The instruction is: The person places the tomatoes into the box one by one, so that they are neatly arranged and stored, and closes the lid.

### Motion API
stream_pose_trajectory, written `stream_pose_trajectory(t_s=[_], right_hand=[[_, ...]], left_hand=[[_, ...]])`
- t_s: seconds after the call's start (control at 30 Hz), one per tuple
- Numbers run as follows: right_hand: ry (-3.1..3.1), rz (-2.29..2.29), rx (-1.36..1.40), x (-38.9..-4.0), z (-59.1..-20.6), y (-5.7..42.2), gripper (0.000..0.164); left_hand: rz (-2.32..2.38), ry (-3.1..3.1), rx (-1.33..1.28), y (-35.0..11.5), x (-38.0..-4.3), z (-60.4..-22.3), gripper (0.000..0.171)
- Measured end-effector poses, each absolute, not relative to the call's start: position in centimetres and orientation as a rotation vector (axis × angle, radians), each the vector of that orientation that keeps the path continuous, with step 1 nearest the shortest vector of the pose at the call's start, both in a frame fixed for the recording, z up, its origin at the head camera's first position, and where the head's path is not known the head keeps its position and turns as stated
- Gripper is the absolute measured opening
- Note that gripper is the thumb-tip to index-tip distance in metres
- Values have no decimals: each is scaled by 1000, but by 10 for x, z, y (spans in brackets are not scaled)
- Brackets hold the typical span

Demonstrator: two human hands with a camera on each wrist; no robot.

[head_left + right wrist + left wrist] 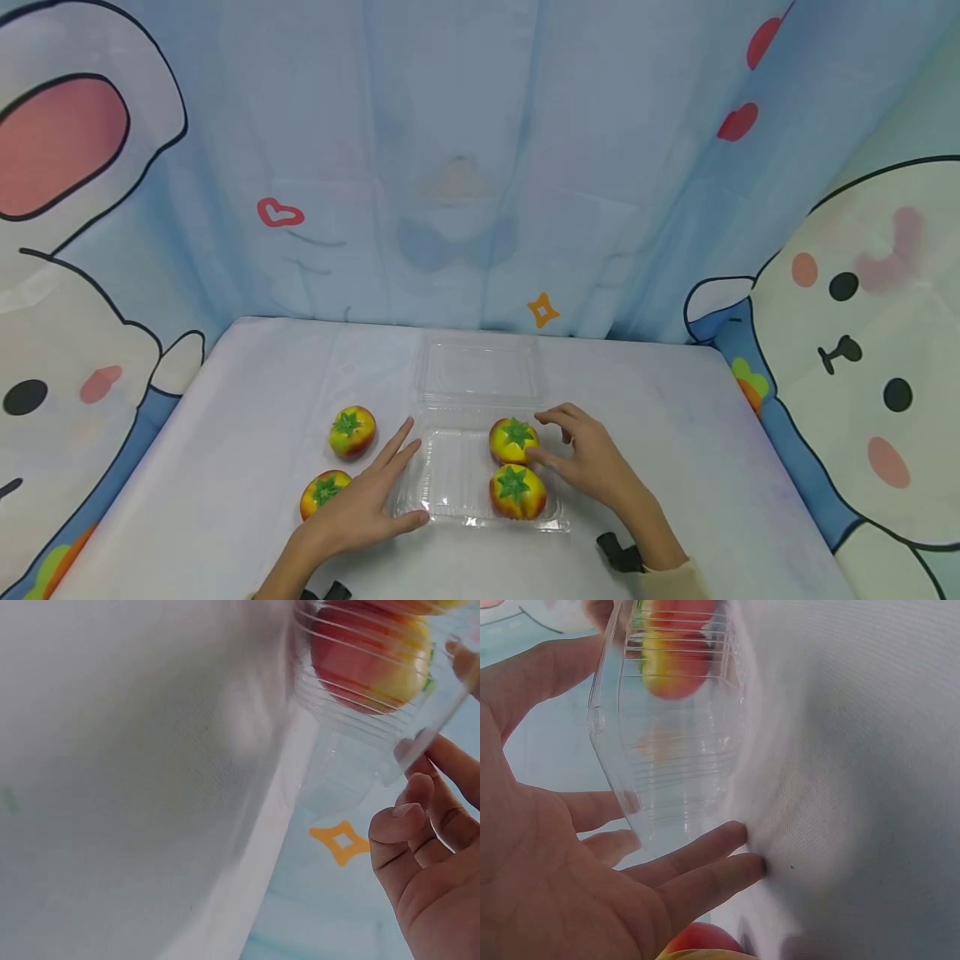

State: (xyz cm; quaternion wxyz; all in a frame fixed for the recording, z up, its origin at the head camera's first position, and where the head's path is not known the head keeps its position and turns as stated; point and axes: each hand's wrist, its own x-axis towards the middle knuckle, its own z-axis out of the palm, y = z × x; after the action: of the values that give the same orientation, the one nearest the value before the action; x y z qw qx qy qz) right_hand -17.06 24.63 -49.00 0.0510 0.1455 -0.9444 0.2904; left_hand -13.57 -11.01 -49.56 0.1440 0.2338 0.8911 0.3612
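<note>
A clear plastic clamshell box [450, 475] lies on the table with its lid [480, 367] folded back. Two yellow-red persimmons [517, 492] with green leafy tops, seemingly artificial, sit one behind the other in its right half. My left hand [360, 508] spreads its fingers along the left side of the box; the thumb is by the front left corner. In the left wrist view, fingertips [735, 836] reach the tabletop beside the box. My right hand [588, 454] is at the right rim, fingers loosely bent, thumb close to the rear persimmon [512, 440]. Whether it touches that fruit is unclear.
Left of the box lie two more persimmons, one farther back [352, 432] and one nearer [322, 492], partly covered by my left hand. A white cloth covers the table [225, 467]. Behind it hangs a blue curtain [450, 167] with cartoon prints.
</note>
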Motion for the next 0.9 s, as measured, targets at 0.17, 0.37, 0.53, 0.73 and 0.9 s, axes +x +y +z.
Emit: stream_pose_trajectory(t_s=[0.17,0.37,0.53,0.73,0.9], right_hand=[[-2819,939,441,-160,-488,251,51],[-2834,1015,368,-142,-491,254,58],[-2893,1097,358,-129,-493,253,68],[-2990,1106,361,-114,-495,251,80],[-3031,1178,347,-105,-496,250,90]], left_hand=[[1046,2578,682,-112,-135,-497,95],[1051,2580,684,-113,-135,-498,95],[1049,2581,688,-112,-134,-497,95],[1045,2582,696,-112,-134,-494,94],[1040,2575,700,-112,-134,-494,95]])
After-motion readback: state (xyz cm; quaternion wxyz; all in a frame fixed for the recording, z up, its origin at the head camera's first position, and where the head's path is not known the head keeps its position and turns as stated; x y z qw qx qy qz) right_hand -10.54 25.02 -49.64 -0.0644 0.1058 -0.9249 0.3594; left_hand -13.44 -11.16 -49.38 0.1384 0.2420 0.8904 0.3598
